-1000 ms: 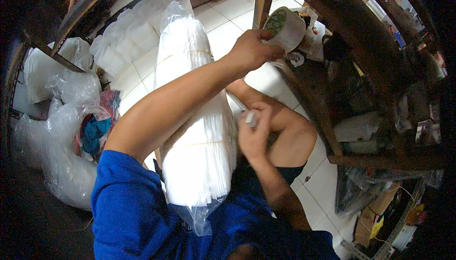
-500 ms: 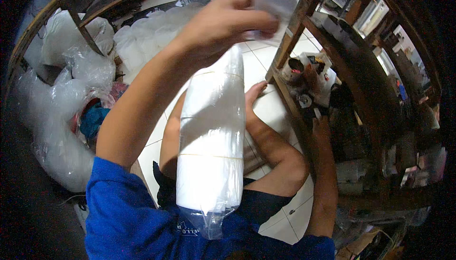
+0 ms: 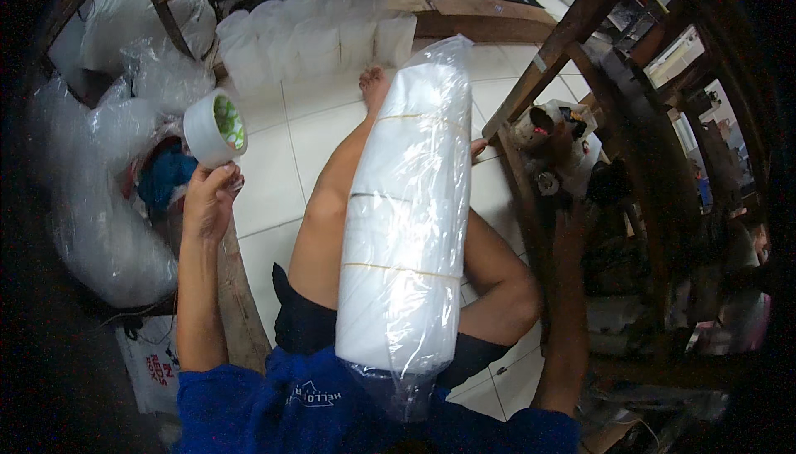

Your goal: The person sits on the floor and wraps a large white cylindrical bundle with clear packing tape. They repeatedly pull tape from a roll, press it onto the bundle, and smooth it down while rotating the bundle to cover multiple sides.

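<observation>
Head view | left hand (image 3: pixel 209 201) fingers grip tape roll (image 3: pixel 214 128) | right hand hidden, grip unclear | wrapped bundle (image 3: pixel 406 222) on lap

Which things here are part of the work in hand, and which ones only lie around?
In use:
- tape roll, held by left hand
- long plastic-wrapped bundle on the lap

Lying about:
- clear bags at left
- white stacks behind
- wooden shelf clutter

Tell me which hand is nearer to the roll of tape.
Left. The left hand holds the roll of tape out at the person's left. The right hand reaches toward the wooden shelf, across the long plastic-wrapped bundle.
</observation>
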A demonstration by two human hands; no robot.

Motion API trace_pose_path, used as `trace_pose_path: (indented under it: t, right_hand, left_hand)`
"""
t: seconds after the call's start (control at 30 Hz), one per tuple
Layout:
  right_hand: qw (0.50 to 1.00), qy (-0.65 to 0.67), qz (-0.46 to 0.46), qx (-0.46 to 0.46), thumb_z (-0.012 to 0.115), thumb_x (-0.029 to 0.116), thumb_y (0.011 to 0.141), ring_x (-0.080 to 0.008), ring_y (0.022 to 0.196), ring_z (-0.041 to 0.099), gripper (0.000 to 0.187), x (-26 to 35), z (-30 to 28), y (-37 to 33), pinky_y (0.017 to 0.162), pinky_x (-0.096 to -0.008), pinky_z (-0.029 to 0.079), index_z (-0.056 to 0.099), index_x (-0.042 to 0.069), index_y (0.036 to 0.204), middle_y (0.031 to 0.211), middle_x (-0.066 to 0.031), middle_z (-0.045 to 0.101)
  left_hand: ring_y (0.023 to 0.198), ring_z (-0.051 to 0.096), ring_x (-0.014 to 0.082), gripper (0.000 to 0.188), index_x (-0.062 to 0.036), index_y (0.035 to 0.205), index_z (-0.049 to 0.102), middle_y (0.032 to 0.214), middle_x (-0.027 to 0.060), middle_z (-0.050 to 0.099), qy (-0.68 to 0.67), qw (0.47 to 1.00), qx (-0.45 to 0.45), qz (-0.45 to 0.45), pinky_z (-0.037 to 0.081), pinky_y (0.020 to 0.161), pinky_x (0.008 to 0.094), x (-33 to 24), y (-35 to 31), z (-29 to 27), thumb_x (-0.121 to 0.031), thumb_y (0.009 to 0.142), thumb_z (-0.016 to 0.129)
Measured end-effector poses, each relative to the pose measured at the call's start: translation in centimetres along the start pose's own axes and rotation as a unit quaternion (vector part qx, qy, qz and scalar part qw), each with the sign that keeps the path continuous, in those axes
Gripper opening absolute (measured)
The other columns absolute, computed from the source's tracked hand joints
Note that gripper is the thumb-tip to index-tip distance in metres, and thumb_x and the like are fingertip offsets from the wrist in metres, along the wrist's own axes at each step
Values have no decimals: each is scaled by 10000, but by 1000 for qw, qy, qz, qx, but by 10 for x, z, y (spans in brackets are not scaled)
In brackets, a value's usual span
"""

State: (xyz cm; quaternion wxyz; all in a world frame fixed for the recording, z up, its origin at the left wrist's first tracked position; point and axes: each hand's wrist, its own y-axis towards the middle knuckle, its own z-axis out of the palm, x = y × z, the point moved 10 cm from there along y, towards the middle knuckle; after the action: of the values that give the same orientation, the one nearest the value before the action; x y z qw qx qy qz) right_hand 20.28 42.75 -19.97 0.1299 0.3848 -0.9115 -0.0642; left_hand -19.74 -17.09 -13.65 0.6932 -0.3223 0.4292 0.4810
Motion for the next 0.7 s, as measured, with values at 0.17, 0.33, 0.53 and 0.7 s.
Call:
trace_pose_path:
  t: [0.17, 0.33, 0.53, 0.7]
  right_hand:
    - [897, 407, -174, -12, 688, 466, 866, -424, 1342, 434, 756, 223, -153, -60, 1142, -510, 307, 444, 27, 1432, 1410, -239, 489]
    - [818, 278, -495, 93, 762, 618, 654, -458, 1370, 401, 976, 373, -229, -137, 1145, -573, 267, 510, 30, 1391, 1473, -267, 425]
    - [766, 233, -536, 267, 807, 593, 599, -440, 1419, 323, 1050, 416, -174, -192, 1157, -597, 218, 444, 83, 1443, 1516, -206, 383]
    - [765, 213, -556, 245, 740, 528, 734, -392, 1410, 368, 818, 403, -186, -219, 1128, -572, 303, 473, 183, 1426, 1516, -176, 402]
  left_hand:
    - [793, 569, 113, 269, -57, 1111, 558, 895, 2, 607, -2, 987, -119, -105, 472, 743, 272, 94, -25, -107, -46, 858, 648]
    - [719, 537, 121, 274, -90, 1103, 533, 850, 11, 567, -16, 972, -132, -193, 463, 662, 271, 205, -42, -182, -18, 851, 615]
    - [695, 529, 135, 276, -75, 1106, 507, 860, 38, 553, -61, 958, -137, -245, 465, 644, 275, 280, -59, -187, 21, 854, 564]
    - [696, 530, 137, 295, -57, 1133, 498, 864, 45, 555, -91, 948, -138, -271, 465, 639, 275, 305, -68, -197, 28, 856, 549]
